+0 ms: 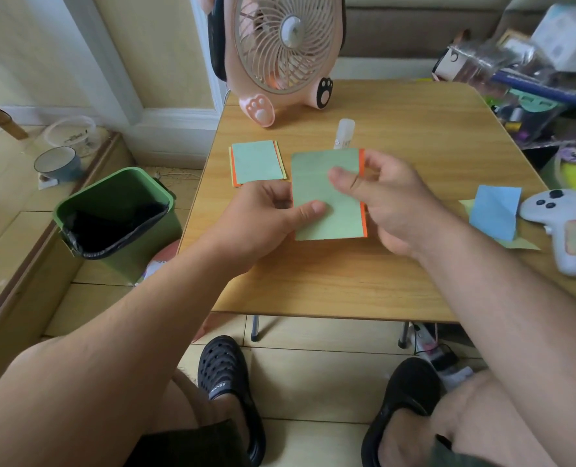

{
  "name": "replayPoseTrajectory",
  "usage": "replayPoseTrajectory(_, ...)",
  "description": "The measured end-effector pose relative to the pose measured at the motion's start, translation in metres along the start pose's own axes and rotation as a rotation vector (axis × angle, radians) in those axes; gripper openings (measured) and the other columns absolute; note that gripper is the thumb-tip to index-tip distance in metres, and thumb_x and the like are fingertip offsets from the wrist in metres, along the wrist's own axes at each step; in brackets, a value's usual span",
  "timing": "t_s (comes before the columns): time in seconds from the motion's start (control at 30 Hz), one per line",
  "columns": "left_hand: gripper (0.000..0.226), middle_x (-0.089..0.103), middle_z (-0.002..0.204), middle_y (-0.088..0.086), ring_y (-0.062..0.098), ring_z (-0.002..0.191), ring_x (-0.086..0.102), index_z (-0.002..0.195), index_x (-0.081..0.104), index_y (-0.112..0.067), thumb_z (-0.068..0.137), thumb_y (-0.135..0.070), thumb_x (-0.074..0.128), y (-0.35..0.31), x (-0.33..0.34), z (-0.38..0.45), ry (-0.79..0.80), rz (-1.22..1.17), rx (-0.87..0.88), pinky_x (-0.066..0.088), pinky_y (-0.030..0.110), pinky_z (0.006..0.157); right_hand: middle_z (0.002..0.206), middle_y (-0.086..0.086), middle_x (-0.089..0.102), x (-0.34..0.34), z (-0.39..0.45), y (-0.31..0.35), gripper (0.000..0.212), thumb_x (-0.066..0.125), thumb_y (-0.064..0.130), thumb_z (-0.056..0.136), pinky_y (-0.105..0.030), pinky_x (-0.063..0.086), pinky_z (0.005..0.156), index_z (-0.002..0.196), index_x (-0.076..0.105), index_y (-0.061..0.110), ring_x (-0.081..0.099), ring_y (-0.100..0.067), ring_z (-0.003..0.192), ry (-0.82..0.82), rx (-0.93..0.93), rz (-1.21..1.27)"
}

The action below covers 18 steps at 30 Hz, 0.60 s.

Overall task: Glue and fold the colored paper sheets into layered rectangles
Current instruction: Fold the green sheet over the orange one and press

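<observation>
Now held just above the middle of the light wooden table (364,274): green paper rectangle with an orange sheet underneath (327,197), long side running near to far. Pinched by left hand (269,214) (near-left edge) and right hand (381,193) (right edge, orange strip showing).

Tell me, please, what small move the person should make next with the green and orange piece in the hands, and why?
Probably lay the green-on-orange piece on the finished stack to the left. Both the left hand and the right hand pinch it, it looks already layered like that stack, and the glue stick stands unused behind.
</observation>
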State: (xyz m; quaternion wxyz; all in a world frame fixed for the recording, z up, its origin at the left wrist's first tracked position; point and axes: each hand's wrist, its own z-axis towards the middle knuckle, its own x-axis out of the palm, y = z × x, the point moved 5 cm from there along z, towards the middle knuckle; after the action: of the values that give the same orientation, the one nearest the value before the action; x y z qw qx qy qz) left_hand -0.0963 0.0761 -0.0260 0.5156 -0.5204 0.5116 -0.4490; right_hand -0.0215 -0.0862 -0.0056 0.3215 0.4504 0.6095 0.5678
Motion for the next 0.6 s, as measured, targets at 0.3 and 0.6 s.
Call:
replayPoseTrajectory(0.3, 0.012, 0.077, 0.081, 0.0, 0.011, 0.073, 0.069, 0.087, 0.072, -0.002, 0.092, -0.012, 0.075, -0.014, -0.019, -0.003, -0.172, -0.064, 0.085, 0.056, 0.026, 0.071, 0.107, -0.005, 0.08, 0.006, -0.011, -0.017, 0.023, 0.072, -0.004, 0.092, -0.043, 0.059, 0.099, 0.109, 0.077, 0.012, 0.076, -0.024, 0.104, 0.138, -0.051, -0.238)
replayPoseTrajectory(0.6, 0.046, 0.063, 0.071, 0.007, 0.022, 0.072, 0.054, 0.063, 0.065, -0.014, 0.105, -0.031, 0.059, -0.015, -0.029, -0.005, -0.237, -0.051, -0.006, 0.039, 0.037, 0.075, 0.108, -0.008, 0.08, 0.004, -0.013, -0.023, 0.02, 0.071, -0.003, 0.093, -0.043, 0.059, 0.097, 0.109, 0.077, 0.008, 0.076, -0.026, 0.103, 0.16, 0.019, -0.245)
